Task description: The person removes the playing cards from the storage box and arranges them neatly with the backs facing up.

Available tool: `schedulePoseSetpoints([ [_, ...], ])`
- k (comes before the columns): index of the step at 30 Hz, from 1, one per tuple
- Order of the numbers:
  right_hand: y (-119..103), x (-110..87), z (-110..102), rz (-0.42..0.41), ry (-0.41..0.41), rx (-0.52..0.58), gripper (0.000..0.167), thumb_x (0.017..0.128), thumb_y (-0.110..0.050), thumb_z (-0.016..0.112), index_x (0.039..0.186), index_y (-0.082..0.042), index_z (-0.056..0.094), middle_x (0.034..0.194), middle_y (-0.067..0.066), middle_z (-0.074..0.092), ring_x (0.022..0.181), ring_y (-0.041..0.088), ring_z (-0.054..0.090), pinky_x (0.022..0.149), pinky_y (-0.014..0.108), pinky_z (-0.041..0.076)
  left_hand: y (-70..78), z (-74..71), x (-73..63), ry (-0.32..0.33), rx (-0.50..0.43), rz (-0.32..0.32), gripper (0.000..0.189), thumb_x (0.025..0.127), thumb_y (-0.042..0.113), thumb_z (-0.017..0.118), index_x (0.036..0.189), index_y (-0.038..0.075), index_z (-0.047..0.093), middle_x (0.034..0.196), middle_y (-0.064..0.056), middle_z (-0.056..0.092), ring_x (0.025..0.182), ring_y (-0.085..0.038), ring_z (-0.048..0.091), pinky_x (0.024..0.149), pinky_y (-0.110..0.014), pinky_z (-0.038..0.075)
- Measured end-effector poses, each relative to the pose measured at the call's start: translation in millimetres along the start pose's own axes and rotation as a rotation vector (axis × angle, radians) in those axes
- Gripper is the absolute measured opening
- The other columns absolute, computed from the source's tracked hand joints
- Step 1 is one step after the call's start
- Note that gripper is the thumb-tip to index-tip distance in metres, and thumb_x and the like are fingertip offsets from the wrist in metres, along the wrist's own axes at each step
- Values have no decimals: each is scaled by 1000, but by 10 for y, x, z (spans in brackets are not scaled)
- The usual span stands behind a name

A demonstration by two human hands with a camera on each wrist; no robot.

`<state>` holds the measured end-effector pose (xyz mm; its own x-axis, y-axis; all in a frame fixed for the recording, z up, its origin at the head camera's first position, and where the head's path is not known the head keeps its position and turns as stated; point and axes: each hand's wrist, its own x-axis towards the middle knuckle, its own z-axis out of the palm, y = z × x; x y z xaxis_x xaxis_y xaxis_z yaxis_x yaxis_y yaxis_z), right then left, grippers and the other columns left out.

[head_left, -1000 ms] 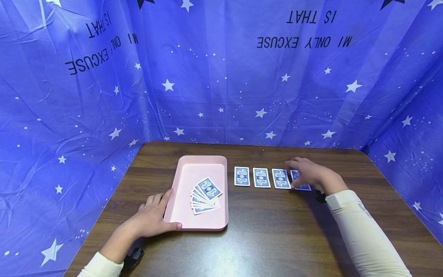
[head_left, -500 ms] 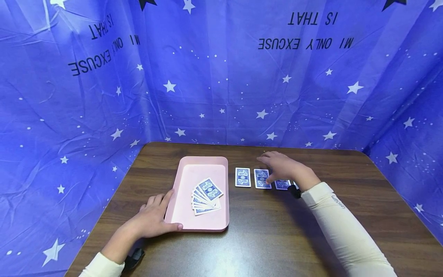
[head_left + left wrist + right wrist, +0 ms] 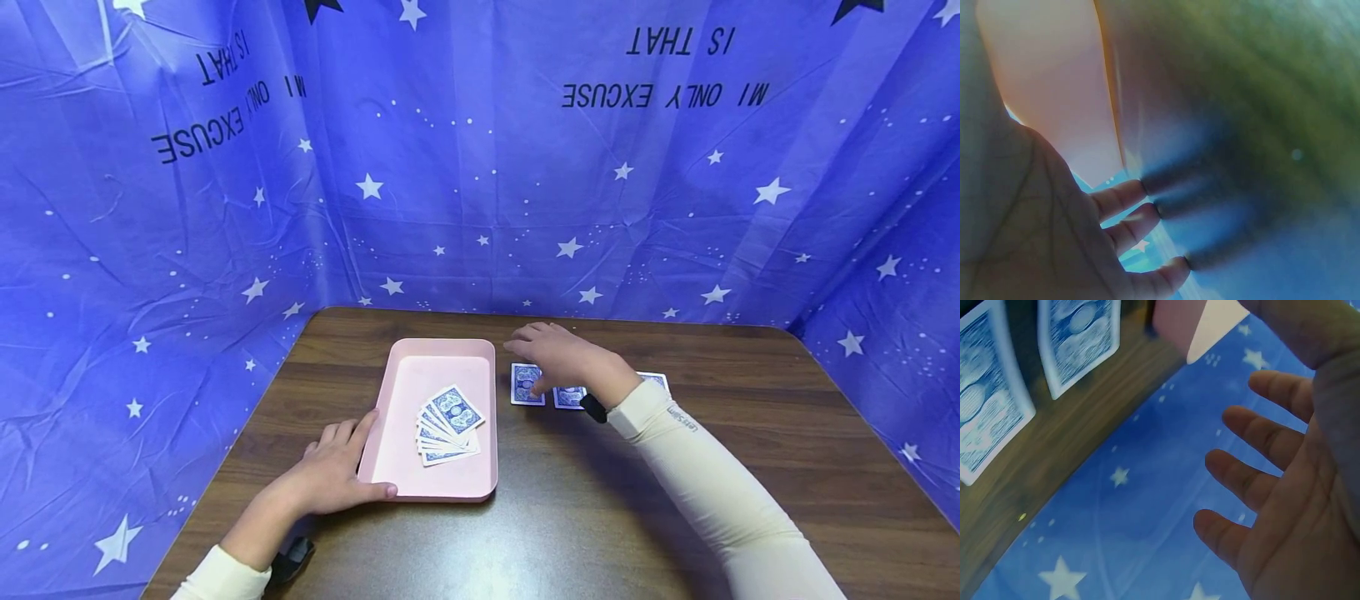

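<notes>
A pink tray (image 3: 427,371) lies on the table with a fan of face-down playing cards (image 3: 456,410) inside it. My left hand (image 3: 330,477) rests against the tray's left side, thumb at the front rim and fingers spread. To the tray's right runs a row of blue-backed playing cards. My right hand (image 3: 561,357) hovers over this row, its fingers loosely extended and holding nothing. It partly covers the leftmost card (image 3: 523,383) and the second card (image 3: 567,397). Fingers (image 3: 1241,481) show apart, with the cards (image 3: 1079,347) beyond, in the right wrist view.
The dark wooden table (image 3: 570,517) carries everything. A blue star-printed curtain (image 3: 480,208) hangs behind it and along both sides. At the row's far end, the corner of another card (image 3: 657,380) shows past the right wrist, which hides part of the row.
My right hand has swept left along the row, from the rightmost card to above the leftmost one. The left hand, tray and cards stay in place.
</notes>
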<state>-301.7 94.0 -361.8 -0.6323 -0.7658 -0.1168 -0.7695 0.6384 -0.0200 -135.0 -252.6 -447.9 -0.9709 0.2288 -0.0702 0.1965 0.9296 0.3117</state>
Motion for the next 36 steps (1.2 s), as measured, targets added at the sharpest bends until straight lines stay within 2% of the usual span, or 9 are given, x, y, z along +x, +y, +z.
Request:
schedulePoseSetpoints([
  [7,-259,209,-4,-29,-60,-49,88,76,-33,87,149,-12,45,151,12,42,142,34,33,113,52,23,0,-5,6,-8,-2,-8,126,68,82,65,157,5,21,142,-25,42,129,-44,38,91,-65,37],
  [11,-355,292,30,-75,-66,-78,89,74,-36,88,149,-12,45,151,11,42,141,33,33,113,53,25,8,-14,7,1,2,-3,125,68,81,66,156,5,22,141,-25,43,128,-44,39,91,-65,38],
  [17,-456,380,100,-118,-71,-122,89,73,-41,87,149,-15,46,151,8,43,141,31,34,112,55,25,23,-24,-3,12,10,6,123,68,79,68,156,5,24,139,-23,45,125,-43,41,89,-63,39],
  [27,-583,506,168,-137,-90,-129,90,73,-45,86,149,-16,46,151,7,44,142,32,31,113,52,24,30,-21,-2,10,-4,1,122,69,78,69,156,6,23,139,-23,45,126,-43,41,90,-64,38],
  [36,-671,612,271,-138,-142,-193,92,74,-49,84,151,-20,43,152,5,43,142,29,32,114,52,22,17,-22,-11,1,-2,-1,123,69,79,68,157,6,22,140,-23,44,127,-43,40,90,-64,38],
])
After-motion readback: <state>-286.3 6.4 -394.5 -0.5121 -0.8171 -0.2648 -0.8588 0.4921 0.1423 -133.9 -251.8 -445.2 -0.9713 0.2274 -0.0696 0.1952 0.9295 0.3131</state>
